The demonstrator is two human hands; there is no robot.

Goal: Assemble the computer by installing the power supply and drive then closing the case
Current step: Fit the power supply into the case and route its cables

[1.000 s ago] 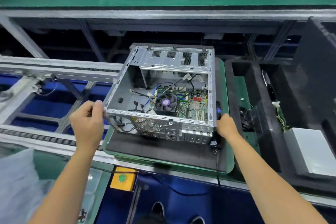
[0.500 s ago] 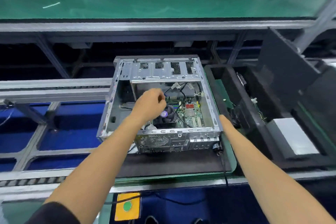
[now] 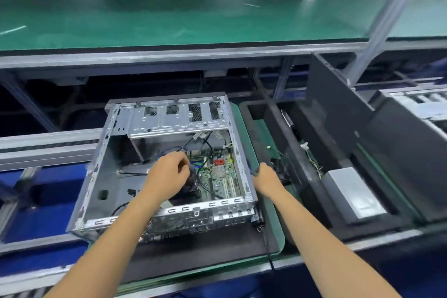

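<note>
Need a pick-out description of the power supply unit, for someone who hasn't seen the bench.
Start at the open metal computer case on the green mat. Right of it sits a black foam tray. The power supply is the plain grey metal box in the tray's near right pocket, the only light solid block there.

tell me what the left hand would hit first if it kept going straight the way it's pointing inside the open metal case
Probably the black and blue cables just past the left hand, then the green motherboard in the open grey metal computer case. Depth is unclear, and its fingers may already touch a cable.
</note>
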